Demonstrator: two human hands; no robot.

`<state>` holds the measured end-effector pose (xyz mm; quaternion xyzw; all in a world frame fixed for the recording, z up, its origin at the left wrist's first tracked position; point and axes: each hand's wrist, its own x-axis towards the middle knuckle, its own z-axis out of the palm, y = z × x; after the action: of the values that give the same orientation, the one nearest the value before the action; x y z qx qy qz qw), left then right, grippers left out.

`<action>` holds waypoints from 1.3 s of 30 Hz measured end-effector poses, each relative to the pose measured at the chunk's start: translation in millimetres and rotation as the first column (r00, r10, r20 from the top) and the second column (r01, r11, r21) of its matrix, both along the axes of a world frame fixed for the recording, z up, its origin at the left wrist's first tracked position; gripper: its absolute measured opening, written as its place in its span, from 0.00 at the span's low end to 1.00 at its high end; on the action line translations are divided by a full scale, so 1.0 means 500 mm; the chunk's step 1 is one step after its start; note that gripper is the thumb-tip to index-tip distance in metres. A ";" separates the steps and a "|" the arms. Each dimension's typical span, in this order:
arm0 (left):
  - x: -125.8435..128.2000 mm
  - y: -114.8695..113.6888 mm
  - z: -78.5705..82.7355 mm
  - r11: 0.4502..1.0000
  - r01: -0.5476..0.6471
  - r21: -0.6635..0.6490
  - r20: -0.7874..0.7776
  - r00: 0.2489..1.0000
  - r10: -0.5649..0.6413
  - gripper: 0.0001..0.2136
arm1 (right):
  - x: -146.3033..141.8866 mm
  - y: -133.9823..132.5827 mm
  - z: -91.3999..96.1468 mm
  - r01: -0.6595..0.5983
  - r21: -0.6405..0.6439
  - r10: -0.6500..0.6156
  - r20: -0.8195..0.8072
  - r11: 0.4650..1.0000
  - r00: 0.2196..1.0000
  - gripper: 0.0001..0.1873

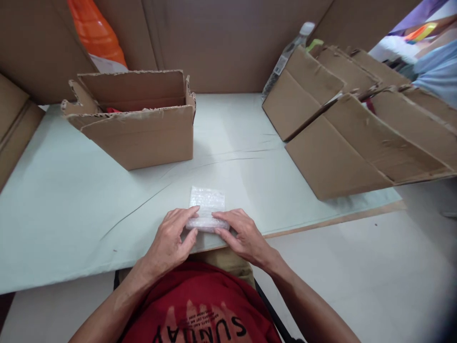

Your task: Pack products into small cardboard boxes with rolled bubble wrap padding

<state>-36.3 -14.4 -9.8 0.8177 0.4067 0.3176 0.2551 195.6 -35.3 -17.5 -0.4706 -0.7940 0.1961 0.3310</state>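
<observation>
A small piece of clear bubble wrap (207,202) lies near the front edge of the table, its near end rolled or folded over into a thick band. My left hand (175,237) grips the left end of that band, thumb in front and fingers on top. At the right end, my right hand (242,233) holds it the same way between thumb and fingers. The far part of the wrap lies flat on the table. Whether anything is inside the folded part cannot be made out.
An open cardboard box (143,138) with something red inside stands at the back left, an orange bottle (98,35) behind it. More cardboard boxes (342,147) stand at the right, near a clear bottle (285,59). A pale green sheet (71,200) covers the table.
</observation>
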 end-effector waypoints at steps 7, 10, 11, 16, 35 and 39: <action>0.018 0.042 -0.026 0.973 -0.214 0.083 -0.147 0.964 0.224 0.15 | -0.008 0.000 0.003 0.043 0.215 -0.100 0.262 0.976 0.960 0.16; 0.019 0.040 -0.027 0.956 -0.293 -0.021 -0.053 0.955 0.292 0.17 | -0.017 0.018 -0.003 -0.021 0.187 -0.047 0.351 0.982 0.935 0.16; 0.018 0.034 -0.024 0.939 -0.325 -0.109 0.002 0.945 0.327 0.19 | -0.019 0.025 -0.006 -0.006 0.186 -0.056 0.326 0.983 0.944 0.15; 0.012 -0.011 -0.007 0.743 -0.184 -0.644 0.361 0.783 0.507 0.35 | -0.035 0.033 -0.010 0.130 0.147 -0.130 -0.013 0.980 0.991 0.13; -0.032 0.034 0.042 0.973 -0.132 -0.190 0.261 0.949 0.179 0.34 | -0.032 0.043 0.033 -0.135 -0.536 -0.080 -0.358 0.833 0.930 0.14; -0.083 0.156 0.132 0.794 -0.311 0.522 0.062 0.942 0.329 0.32 | -0.017 0.063 0.046 -0.062 -0.466 -0.119 -0.349 0.883 0.929 0.10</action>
<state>-77.9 63.4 56.1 0.7803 0.4408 0.4417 -0.0415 186.9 -3.9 5.5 -0.5033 -0.6394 0.4617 0.3531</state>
